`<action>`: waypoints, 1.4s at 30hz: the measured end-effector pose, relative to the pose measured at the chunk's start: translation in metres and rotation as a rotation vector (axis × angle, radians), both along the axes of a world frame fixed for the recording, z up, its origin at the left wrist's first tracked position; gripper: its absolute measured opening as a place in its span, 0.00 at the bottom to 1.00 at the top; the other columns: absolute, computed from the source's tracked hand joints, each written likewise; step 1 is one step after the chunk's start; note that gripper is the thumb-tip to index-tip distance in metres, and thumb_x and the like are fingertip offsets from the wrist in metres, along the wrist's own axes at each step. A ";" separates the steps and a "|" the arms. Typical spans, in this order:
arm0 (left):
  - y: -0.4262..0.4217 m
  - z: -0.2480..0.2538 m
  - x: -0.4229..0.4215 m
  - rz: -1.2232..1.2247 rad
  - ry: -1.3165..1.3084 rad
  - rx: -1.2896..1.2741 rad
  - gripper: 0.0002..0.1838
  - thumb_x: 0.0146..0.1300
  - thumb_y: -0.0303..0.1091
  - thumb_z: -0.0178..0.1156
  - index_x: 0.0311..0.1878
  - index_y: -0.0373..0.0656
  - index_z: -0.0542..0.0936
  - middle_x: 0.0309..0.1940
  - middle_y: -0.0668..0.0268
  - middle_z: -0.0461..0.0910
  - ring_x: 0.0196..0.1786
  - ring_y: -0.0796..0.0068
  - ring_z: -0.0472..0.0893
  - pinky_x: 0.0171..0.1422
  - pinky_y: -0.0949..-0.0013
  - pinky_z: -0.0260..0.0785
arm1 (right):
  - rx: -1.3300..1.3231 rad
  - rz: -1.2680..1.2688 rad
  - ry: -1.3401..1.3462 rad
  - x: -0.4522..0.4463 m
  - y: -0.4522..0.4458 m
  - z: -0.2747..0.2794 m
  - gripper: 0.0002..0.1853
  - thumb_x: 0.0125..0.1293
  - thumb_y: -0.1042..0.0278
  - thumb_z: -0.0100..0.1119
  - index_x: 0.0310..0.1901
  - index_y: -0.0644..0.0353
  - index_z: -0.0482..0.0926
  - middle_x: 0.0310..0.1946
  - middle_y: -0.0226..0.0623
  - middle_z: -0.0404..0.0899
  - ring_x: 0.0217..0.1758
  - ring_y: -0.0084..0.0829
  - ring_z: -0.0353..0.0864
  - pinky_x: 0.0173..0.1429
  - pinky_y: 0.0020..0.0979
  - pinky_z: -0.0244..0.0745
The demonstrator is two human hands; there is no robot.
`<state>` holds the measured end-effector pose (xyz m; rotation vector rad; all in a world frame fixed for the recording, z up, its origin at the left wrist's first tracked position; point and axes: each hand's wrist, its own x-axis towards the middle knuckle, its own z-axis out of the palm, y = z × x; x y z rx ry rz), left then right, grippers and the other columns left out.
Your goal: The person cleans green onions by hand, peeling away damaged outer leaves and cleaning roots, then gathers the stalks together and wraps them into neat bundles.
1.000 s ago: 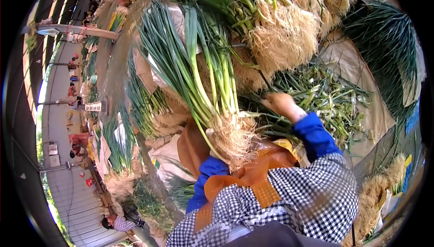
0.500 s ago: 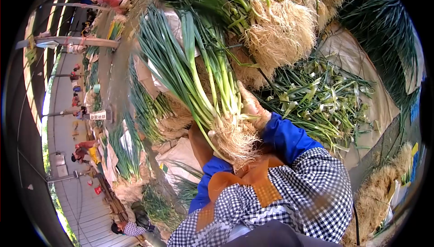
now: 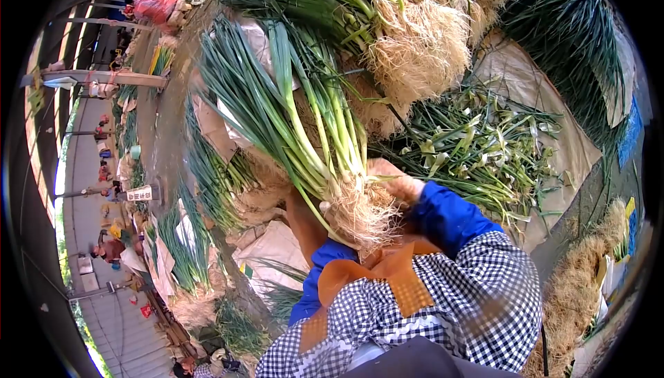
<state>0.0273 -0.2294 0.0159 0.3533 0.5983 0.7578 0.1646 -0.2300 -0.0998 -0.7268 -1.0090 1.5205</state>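
A bunch of green onions (image 3: 311,129) with pale, tangled roots (image 3: 361,213) lies over my lap, its leaves pointing to the upper left. Against the right side of the stems, just above the roots, is my right hand (image 3: 395,180), its fingers closed; what they grip is partly hidden. My left hand is out of sight beneath the bunch; only its blue sleeve (image 3: 325,267) shows. Right of the bunch is a heap of loose, stripped leaves (image 3: 484,150).
Large rooted bundles (image 3: 418,49) lie ahead, and more onions (image 3: 574,46) at the upper right. Other bundles (image 3: 187,243) line the left. A root pile (image 3: 570,302) sits at the lower right. Several people work far left near a metal post (image 3: 111,78).
My right hand has come from the loose leaves to the onion stems, then shifted slightly down toward the roots. The bunch has stayed over my lap.
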 end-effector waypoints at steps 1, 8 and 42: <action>0.000 0.000 -0.001 -0.002 -0.004 0.000 0.36 0.47 0.36 0.58 0.62 0.37 0.64 0.54 0.55 0.72 0.52 0.59 0.76 0.55 0.59 0.74 | 0.317 -0.175 -0.812 0.015 -0.011 0.011 0.15 0.65 0.58 0.53 0.47 0.58 0.79 0.41 0.38 0.81 0.45 0.34 0.80 0.45 0.36 0.77; 0.002 -0.002 0.000 -0.015 -0.033 -0.019 0.36 0.47 0.36 0.57 0.63 0.37 0.64 0.54 0.55 0.72 0.53 0.59 0.75 0.56 0.58 0.73 | -0.327 -0.246 -0.230 0.052 0.020 0.066 0.26 0.67 0.41 0.46 0.46 0.60 0.76 0.33 0.37 0.81 0.34 0.27 0.81 0.34 0.28 0.73; -0.002 0.020 0.000 -0.079 -0.154 -0.034 0.36 0.47 0.34 0.57 0.63 0.37 0.63 0.57 0.55 0.70 0.56 0.59 0.73 0.59 0.58 0.71 | -0.202 0.447 -1.731 0.093 -0.104 0.050 0.15 0.64 0.51 0.49 0.39 0.51 0.80 0.30 0.35 0.82 0.33 0.36 0.83 0.35 0.36 0.77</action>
